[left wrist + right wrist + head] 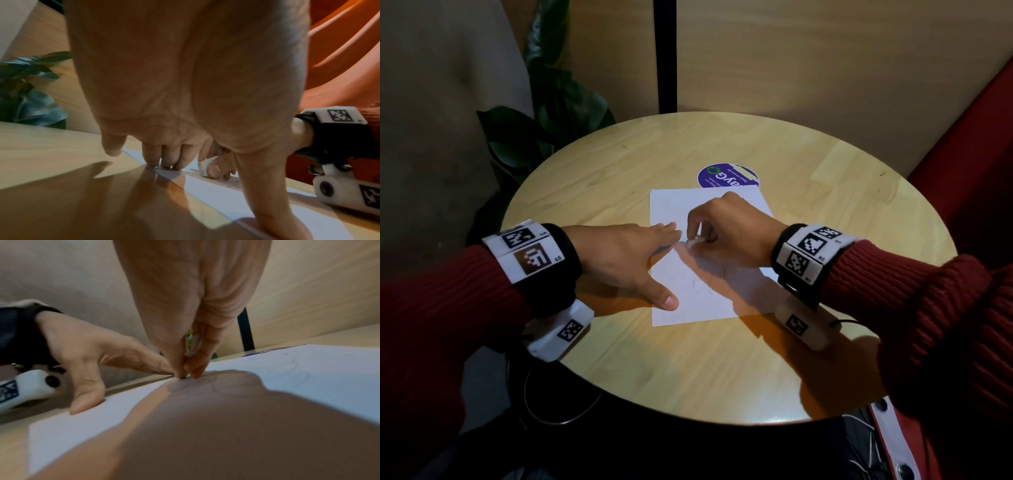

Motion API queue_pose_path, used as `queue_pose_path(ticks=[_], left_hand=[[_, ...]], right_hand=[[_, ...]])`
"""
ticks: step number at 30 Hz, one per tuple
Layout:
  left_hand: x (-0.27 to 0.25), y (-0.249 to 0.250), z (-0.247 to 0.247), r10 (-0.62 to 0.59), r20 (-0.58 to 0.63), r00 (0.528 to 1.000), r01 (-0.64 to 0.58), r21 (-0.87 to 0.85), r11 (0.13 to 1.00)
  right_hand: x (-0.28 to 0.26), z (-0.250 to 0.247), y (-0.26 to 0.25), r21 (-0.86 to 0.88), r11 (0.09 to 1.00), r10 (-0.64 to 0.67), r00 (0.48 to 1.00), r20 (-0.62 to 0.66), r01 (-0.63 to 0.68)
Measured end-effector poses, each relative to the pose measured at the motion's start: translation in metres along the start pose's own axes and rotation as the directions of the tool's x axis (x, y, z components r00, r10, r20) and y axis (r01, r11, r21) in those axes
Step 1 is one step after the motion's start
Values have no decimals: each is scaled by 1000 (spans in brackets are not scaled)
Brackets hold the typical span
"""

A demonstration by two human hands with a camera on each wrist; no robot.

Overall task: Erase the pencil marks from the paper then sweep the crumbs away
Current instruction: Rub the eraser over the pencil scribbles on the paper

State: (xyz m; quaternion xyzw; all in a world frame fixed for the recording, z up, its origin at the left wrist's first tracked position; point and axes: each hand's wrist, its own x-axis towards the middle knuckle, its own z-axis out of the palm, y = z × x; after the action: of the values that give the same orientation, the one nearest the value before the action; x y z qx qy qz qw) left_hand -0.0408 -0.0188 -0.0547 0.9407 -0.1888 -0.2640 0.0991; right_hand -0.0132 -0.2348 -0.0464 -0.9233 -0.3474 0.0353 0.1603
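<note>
White paper (pixel 709 260), one sheet, lies at the middle of the round wooden table (pixel 619 171), faint pencil marks (pixel 216 384) on it. Left hand (pixel 619 253): fingers straight and spread, pressing the sheet's left edge flat. Right hand (pixel 732 229): fingertips pinched round a small white eraser (pixel 204 165), its tip on the paper just beside the left fingertips. Purple round sticker (pixel 726 176) beyond the sheet's far edge.

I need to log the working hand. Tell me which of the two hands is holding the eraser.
The right hand pinches the white eraser against the paper. The left hand holds nothing; its straight fingers press the sheet's left edge.
</note>
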Motion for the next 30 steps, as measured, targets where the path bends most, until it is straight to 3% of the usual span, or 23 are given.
queue_pose_path(ticks=[4, 7, 9, 13, 17, 21, 26, 30], left_hand=[[-3, 3, -3, -22, 23, 999, 23, -44, 999], [0, 2, -2, 5, 5, 1000, -5, 13, 1000], [-2, 3, -2, -13, 19, 1000, 12, 13, 1000], [-5, 1, -1, 8, 14, 1000, -8, -53, 999], [-5, 4, -1, -15, 14, 1000, 15, 10, 1000], [-8, 4, -1, 25, 15, 1000, -24, -59, 998], [-6, 3, 0, 1, 53, 999, -2, 17, 1000], [-8, 5, 1, 13, 67, 998, -12, -9, 1000]], right_hand=[[-11, 3, -17, 116, 983, -153, 980, 126, 139], [0, 1, -3, -19, 998, -53, 998, 23, 54], [2, 0, 0, -15, 1000, -16, 1000, -10, 16], [-13, 6, -17, 119, 983, -155, 981, 119, 141], [2, 1, -2, -54, 999, 3, 1000, -3, -4], [-17, 6, -19, 99, 985, -155, 981, 117, 144], [-19, 2, -6, 89, 995, -38, 998, 47, 34], [-38, 10, -19, 191, 975, -134, 986, 96, 114]])
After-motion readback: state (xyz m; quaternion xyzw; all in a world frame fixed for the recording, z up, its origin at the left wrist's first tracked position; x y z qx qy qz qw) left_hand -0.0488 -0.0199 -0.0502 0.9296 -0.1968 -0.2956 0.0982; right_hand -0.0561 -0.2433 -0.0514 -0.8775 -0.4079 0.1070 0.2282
